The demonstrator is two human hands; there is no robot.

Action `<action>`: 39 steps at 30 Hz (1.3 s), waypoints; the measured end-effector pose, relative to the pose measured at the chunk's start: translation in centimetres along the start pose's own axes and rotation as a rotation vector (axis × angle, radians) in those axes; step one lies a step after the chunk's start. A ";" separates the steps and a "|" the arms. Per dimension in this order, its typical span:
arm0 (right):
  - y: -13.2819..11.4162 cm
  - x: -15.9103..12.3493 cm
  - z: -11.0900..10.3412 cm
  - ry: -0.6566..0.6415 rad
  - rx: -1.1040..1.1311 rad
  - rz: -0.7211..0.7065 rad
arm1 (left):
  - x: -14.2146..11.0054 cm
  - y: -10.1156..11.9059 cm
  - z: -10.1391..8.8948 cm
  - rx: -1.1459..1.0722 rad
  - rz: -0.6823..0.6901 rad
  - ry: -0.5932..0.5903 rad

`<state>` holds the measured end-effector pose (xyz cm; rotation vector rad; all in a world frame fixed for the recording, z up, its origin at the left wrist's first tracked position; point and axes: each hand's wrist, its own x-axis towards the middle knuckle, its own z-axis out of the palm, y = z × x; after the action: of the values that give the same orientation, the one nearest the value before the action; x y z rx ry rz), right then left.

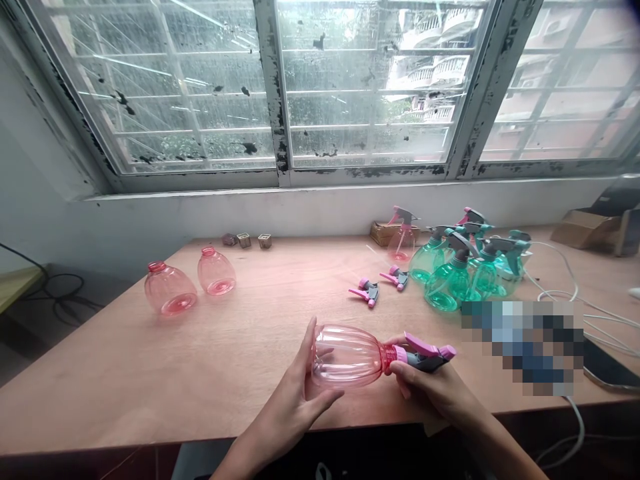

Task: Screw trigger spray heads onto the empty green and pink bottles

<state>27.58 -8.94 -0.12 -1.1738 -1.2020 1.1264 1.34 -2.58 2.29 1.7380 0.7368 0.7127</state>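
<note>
A clear pink spray bottle (pixel 350 355) lies on its side near the front edge of the wooden table (pixel 240 347). My left hand (pixel 300 393) cups its rounded base, fingers curled round it. My right hand (pixel 430 390) grips the pink and grey trigger head (pixel 425 353) at the bottle's neck. Two loose pink and grey trigger heads (pixel 367 291) (pixel 396 277) lie further back on the table. Two headless pink bottles (pixel 169 289) (pixel 216 270) stand at the left.
Several green spray bottles with heads (pixel 460 270) and one pink one (pixel 401 237) cluster at the back right beside a small basket (pixel 383 233). White cables (pixel 560 283), a cardboard box (pixel 585 227) and a dark phone (pixel 607 367) lie at the right. Small cubes (pixel 253 240) sit by the wall.
</note>
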 end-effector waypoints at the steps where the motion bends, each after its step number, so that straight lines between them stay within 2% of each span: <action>1: -0.1 0.0 0.0 -0.003 -0.001 0.000 | 0.0 0.0 0.0 -0.002 0.006 -0.006; 8: -0.1 0.0 0.0 -0.010 -0.001 -0.008 | 0.1 -0.1 -0.1 -0.072 -0.058 -0.028; 17: 0.2 0.0 -0.1 -0.005 0.041 0.005 | 0.1 -0.3 -0.2 -0.044 -0.009 -0.023; 23: 0.1 -0.1 -0.1 0.010 0.042 0.011 | -0.1 0.0 -0.1 -0.079 -0.071 -0.050; 30: 0.8 0.0 -0.3 0.020 0.089 -0.004 | 0.1 0.0 0.0 -0.016 0.023 -0.022; 39: 0.4 0.1 -0.3 0.020 0.006 -0.006 | 0.1 0.9 -0.1 -0.062 -0.080 -0.036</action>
<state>27.85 -8.84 -0.54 -1.1739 -1.1856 1.1111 1.46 -2.64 3.18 1.6518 0.7474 0.6413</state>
